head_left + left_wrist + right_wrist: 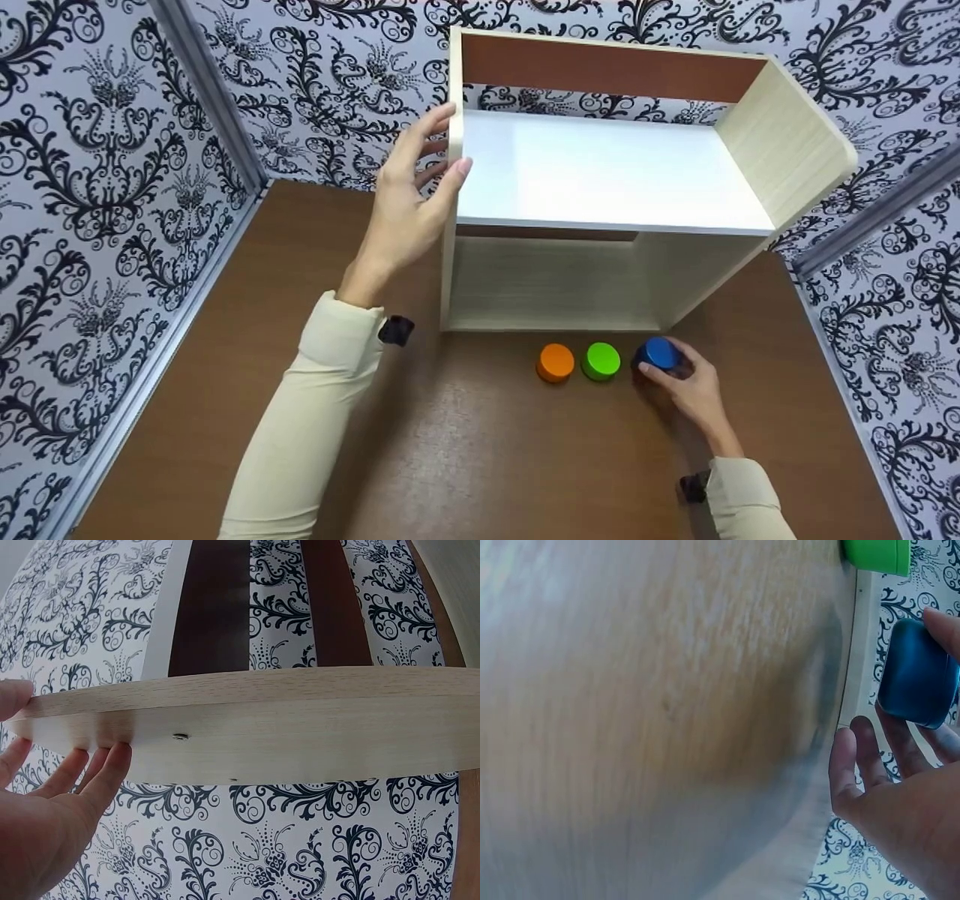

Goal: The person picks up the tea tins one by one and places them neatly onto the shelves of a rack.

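Note:
At the upper left of a pale wooden shelf unit (615,172), my left hand (412,191) grips the side panel. In the left wrist view its fingers press the outer face of the panel (300,735), with the thumb at the panel's edge. My right hand (694,386) pinches a small blue cylindrical container (661,352) between thumb and fingers, before the unit's lower right corner. Up close in the right wrist view, the blue container (919,675) looks smooth and shiny. To its left stand a green cylindrical container (601,361) and an orange one (556,363).
The unit has a white middle shelf (600,172), a bottom board (555,285) and brown back strips (600,67). It stands on a brown wooden table (487,450). Walls with black floral patterns (112,187) enclose the table at the back and sides.

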A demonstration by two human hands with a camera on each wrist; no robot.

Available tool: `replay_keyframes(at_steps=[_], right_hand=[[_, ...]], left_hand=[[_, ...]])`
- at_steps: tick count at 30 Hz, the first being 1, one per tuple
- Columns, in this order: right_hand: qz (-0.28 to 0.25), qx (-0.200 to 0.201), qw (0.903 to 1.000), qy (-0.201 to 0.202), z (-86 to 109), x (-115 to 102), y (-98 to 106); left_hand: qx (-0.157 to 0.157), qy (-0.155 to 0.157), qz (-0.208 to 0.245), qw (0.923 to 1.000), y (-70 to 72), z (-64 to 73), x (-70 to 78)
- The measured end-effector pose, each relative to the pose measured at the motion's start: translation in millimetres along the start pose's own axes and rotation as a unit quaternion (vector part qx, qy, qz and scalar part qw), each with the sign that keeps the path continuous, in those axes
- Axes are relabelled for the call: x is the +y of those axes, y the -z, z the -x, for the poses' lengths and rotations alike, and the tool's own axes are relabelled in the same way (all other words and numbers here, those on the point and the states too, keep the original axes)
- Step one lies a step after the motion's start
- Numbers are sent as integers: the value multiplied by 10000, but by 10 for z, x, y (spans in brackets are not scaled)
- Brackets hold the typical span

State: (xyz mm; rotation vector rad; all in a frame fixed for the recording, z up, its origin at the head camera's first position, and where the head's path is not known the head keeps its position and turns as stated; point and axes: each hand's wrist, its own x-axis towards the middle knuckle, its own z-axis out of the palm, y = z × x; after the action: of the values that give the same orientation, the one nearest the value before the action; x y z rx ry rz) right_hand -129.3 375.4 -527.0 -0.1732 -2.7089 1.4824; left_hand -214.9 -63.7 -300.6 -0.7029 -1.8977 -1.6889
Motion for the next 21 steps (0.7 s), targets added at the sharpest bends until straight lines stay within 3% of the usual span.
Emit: replay_keyframes(at_steps=[5,15,21], right_hand=[[-14,47,10000,2,26,-97,12],[121,216,9995,207,10,-17,8],[116,247,9991,337,28,-79,6]], left_hand=[[9,29,-10,10000,1,-3,-8],[-15,49,-31,10000,-2,-7,-17],[-10,28,-82,10000,1,0,-11]])
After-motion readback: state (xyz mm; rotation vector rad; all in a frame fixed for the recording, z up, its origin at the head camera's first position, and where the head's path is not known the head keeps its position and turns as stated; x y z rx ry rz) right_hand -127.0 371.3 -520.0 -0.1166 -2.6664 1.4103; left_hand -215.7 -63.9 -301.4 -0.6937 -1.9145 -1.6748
